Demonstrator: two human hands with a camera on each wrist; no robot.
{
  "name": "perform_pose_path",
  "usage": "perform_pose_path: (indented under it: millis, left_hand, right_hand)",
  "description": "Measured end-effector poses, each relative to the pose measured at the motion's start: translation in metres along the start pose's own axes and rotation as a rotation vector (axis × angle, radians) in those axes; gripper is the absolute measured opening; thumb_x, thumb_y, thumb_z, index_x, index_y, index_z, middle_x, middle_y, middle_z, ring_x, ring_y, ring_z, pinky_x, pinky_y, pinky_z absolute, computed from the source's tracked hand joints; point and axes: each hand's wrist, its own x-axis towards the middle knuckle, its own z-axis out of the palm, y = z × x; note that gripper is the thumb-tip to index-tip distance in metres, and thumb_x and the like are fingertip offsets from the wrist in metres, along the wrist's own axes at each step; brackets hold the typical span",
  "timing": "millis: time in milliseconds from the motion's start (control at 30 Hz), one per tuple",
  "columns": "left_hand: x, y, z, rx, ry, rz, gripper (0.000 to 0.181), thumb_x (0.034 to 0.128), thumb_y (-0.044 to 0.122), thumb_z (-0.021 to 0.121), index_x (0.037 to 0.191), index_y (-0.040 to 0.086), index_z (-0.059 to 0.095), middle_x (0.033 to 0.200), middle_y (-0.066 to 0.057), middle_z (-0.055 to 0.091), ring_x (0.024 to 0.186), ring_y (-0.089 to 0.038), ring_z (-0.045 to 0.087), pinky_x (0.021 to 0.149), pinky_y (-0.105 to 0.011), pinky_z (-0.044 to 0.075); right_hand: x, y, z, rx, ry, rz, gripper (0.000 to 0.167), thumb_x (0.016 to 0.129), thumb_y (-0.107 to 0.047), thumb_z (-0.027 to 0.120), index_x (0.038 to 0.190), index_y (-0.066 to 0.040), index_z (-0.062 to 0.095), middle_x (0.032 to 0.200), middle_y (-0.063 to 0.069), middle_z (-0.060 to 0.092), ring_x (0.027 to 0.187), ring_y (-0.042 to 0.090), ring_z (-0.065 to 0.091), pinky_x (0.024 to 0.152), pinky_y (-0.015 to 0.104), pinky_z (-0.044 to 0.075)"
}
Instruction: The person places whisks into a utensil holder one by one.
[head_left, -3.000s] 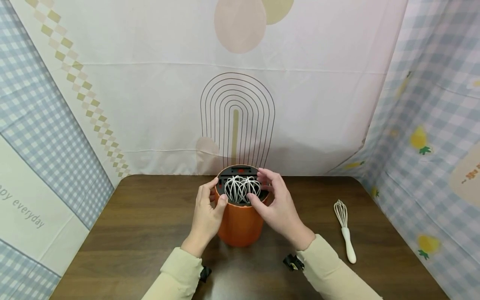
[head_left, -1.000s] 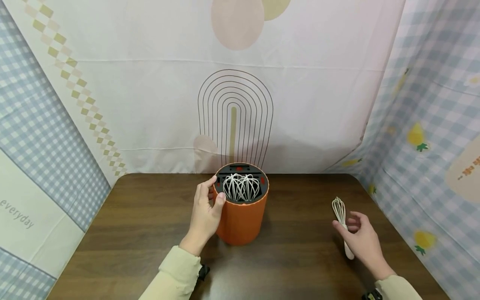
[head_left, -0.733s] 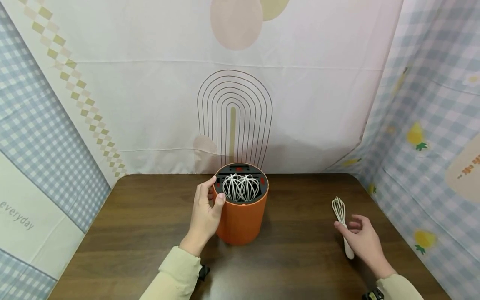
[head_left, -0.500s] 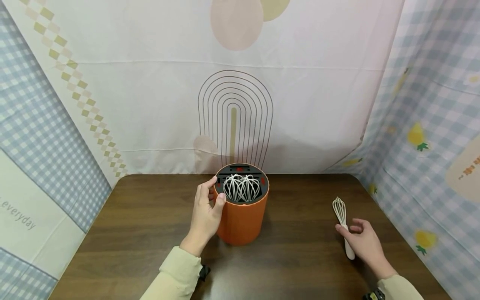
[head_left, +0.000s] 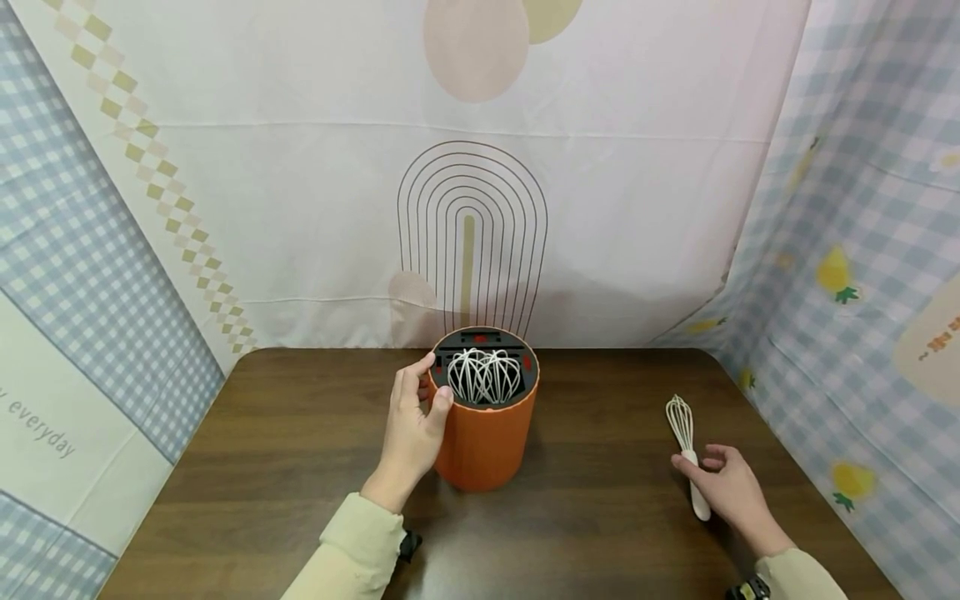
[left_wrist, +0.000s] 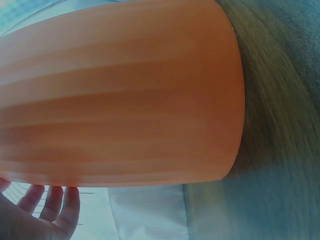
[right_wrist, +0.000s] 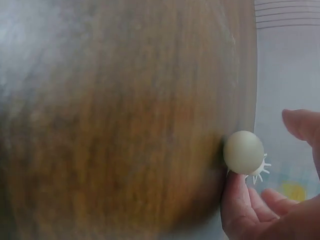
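From the head view, an orange pot [head_left: 483,450] stood upright on the brown table [head_left: 300,467], and only there could its black top [head_left: 465,343] be seen, with two round bunches of wire loops [head_left: 468,375] poking out. The left wrist view showed what the head view hid: the far fingers of the left hand [head_left: 411,427], spread out with their tips against the pot's side. That hand held the pot by the rim, thumb in front and fingers bent round the side. Well apart from it, near the table's right edge, a little white whisk [head_left: 682,427] lay with its loops pointing away. The right hand [head_left: 729,490] was over its handle. From above, the thumb seemed to touch the handle, but the right wrist view (looking at the handle's round end [right_wrist: 243,152]) showed a wide gap under the thumb. The lower fingers were right beside the handle, loosely bent; whether they touched it was hard to tell.
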Motion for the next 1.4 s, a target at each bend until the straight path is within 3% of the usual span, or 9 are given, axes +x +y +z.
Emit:
perform_pose_path:
  millis: [167,367,833,867,967,1067,1167,1233,1400]
  left_hand:
    - [0.0,0.0,0.0,0.005,0.005,0.001,0.053,0.0916,0.039,0.055,0.139,0.017,0.047,0.109,-0.005,0.048,0.096,-0.017,0.048,0.085,-0.041,0.047]
    - [0.0,-0.002,0.0,0.017,-0.005,0.0,0.052,0.0925,0.039,0.053,0.14,0.018,0.046,0.11,-0.005,0.047,0.097,-0.015,0.046,0.085,-0.038,0.046]
    - [0.004,-0.003,-0.005,0.042,0.018,0.025,0.053,0.0925,0.04,0.053,0.14,0.017,0.046,0.109,-0.006,0.047,0.095,-0.019,0.047,0.082,-0.037,0.045]
    - [0.004,-0.003,-0.005,0.042,0.016,0.021,0.053,0.0927,0.04,0.052,0.14,0.018,0.046,0.109,-0.006,0.047,0.096,-0.018,0.047,0.082,-0.037,0.045]
    - [0.004,-0.002,-0.004,0.039,0.009,0.01,0.052,0.0928,0.04,0.052,0.14,0.017,0.046,0.11,-0.006,0.047,0.096,-0.019,0.047,0.083,-0.038,0.046]
    - [0.003,-0.001,-0.003,0.035,0.002,0.003,0.053,0.0926,0.04,0.052,0.14,0.017,0.046,0.111,-0.006,0.047,0.097,-0.019,0.048,0.084,-0.04,0.046]
    - [0.002,-0.001,-0.001,0.033,0.0,0.0,0.053,0.0924,0.041,0.052,0.14,0.018,0.046,0.112,-0.006,0.048,0.097,-0.019,0.047,0.084,-0.04,0.047]
    - [0.001,-0.001,-0.001,0.035,0.001,0.001,0.053,0.0923,0.041,0.052,0.14,0.018,0.046,0.113,-0.006,0.048,0.097,-0.018,0.048,0.083,-0.04,0.047]
    - [-0.001,-0.001,0.001,0.031,0.002,0.007,0.054,0.0922,0.042,0.052,0.139,0.017,0.046,0.113,-0.007,0.048,0.097,-0.019,0.048,0.084,-0.045,0.048]
  right_hand:
    - [0.004,0.001,-0.005,0.02,-0.084,0.065,0.105,0.084,-0.063,0.059,0.14,0.019,0.025,0.135,0.041,0.038,0.121,0.051,0.042,0.09,0.052,0.045]
    - [0.007,-0.003,-0.007,-0.01,-0.131,0.11,0.107,0.082,-0.066,0.059,0.137,0.021,0.029,0.138,0.042,0.031,0.124,0.054,0.035,0.094,0.056,0.041]
    - [0.012,-0.011,0.001,-0.045,-0.111,0.085,0.095,0.083,-0.06,0.063,0.129,0.02,0.042,0.134,0.041,0.038,0.118,0.05,0.044,0.087,0.05,0.046]
    - [0.012,-0.01,0.001,-0.046,-0.108,0.079,0.092,0.083,-0.059,0.063,0.127,0.019,0.045,0.132,0.04,0.041,0.116,0.048,0.046,0.085,0.048,0.047]
    - [0.013,-0.009,-0.001,-0.047,-0.104,0.078,0.068,0.083,-0.057,0.065,0.095,0.01,0.057,0.097,0.029,0.057,0.085,0.033,0.056,0.069,0.037,0.048]
    - [0.013,-0.005,-0.002,-0.031,-0.108,0.082,0.054,0.084,-0.053,0.066,0.067,-0.007,0.044,0.062,0.004,0.043,0.058,0.017,0.04,0.053,0.029,0.037]
    - [0.013,-0.001,-0.002,-0.018,-0.114,0.081,0.053,0.085,-0.05,0.066,0.06,-0.016,0.035,0.054,-0.005,0.029,0.05,0.012,0.031,0.049,0.029,0.032]
    - [0.012,0.001,-0.003,-0.023,-0.116,0.079,0.052,0.085,-0.049,0.066,0.059,-0.017,0.035,0.053,-0.006,0.029,0.049,0.012,0.032,0.049,0.029,0.032]
    - [0.014,0.0,-0.007,-0.031,-0.128,0.093,0.049,0.084,-0.05,0.066,0.062,-0.012,0.045,0.066,0.001,0.044,0.059,0.017,0.042,0.055,0.031,0.038]
